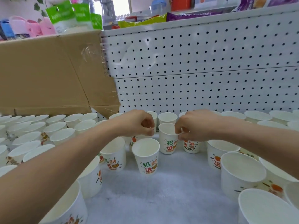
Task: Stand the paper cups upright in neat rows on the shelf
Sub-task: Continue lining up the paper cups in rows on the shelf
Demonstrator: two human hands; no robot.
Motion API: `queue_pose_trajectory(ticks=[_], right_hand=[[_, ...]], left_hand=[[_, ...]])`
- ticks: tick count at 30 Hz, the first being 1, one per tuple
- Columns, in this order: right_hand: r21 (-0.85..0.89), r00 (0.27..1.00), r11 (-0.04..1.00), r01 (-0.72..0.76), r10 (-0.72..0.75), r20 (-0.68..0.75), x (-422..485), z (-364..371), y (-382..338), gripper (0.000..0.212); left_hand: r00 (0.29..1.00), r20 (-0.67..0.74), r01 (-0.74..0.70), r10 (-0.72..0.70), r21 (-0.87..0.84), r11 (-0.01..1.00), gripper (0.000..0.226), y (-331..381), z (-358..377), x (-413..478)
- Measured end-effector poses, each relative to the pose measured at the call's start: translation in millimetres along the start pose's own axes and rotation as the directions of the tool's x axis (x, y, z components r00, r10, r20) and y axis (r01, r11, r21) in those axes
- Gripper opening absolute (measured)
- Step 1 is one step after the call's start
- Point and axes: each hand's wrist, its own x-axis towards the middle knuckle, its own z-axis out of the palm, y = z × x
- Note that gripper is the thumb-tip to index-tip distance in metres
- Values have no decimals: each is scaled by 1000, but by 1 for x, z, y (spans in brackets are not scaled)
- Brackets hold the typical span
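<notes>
- Left hand [137, 123], fingers curled, pinches the rim of a cup [133, 140]; right hand [194, 126] pinches another cup [191, 147], both near 6 o'clock.
- Paper cups [146, 155] stand upright at 9 and 3 o'clock; the middle shelf [161, 199] rows are ragged and the gap is unfilled.

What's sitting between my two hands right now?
In the head view, one upright cup stands between the left hand and the right hand, with a back-row cup behind it.

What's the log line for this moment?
left hand: pinches left cup; right hand: pinches right cup; cups: upright; shelf: middle unfilled
</notes>
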Motion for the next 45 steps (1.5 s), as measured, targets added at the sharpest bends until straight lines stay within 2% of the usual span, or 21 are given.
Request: queue_pose_trajectory(ticks=[8, 13, 18, 23, 29, 32, 37, 39, 41, 43, 45], right_hand=[[-136, 985, 990, 47, -69, -158, 7, 5, -3, 14], [-152, 973, 985, 82, -112, -202, 10, 7, -5, 14], [-35, 988, 999, 29, -34, -150, 5, 2, 0, 28], [5, 992, 999, -48, 48, -118, -9, -5, 12, 41], [-6, 996, 996, -84, 83, -39, -16, -10, 10, 27], [-28, 995, 995, -101, 100, -29, -15, -9, 6, 30], [-38, 991, 992, -122, 120, -60, -16, -9, 6, 24], [-18, 987, 996, -91, 87, -138, -18, -12, 5, 22], [97, 983, 995, 13, 5, -181, -20, -18, -2, 23], [283, 981, 948, 149, -105, -163, -23, -24, -16, 23], [369, 971, 898, 238, -206, -124, -22, -25, -33, 26]], left_hand=[[997, 7, 71, -72, 13, 997, 20, -12, -5, -3], [994, -110, 31, -27, 32, 999, 22, -7, -1, -1], [992, -126, 2, -8, -42, 999, 23, -5, 3, -3], [998, -64, 9, -9, -10, 1000, 26, -10, 3, -9], [995, -97, 12, -9, 29, 1000, 20, -8, 4, -7], [996, -91, 17, -11, 60, 998, 14, -8, 6, -4], [997, -79, 0, 6, 76, 997, 21, -7, 2, -11], [993, -113, -12, 20, 64, 998, 25, -5, -6, -21], [989, -150, -11, 16, 31, 999, 19, -1, -17, -38], [985, -171, 20, -16, 23, 1000, 12, 1, -27, -59], [986, -153, 72, -65, 40, 997, 17, -2, -33, -79]])
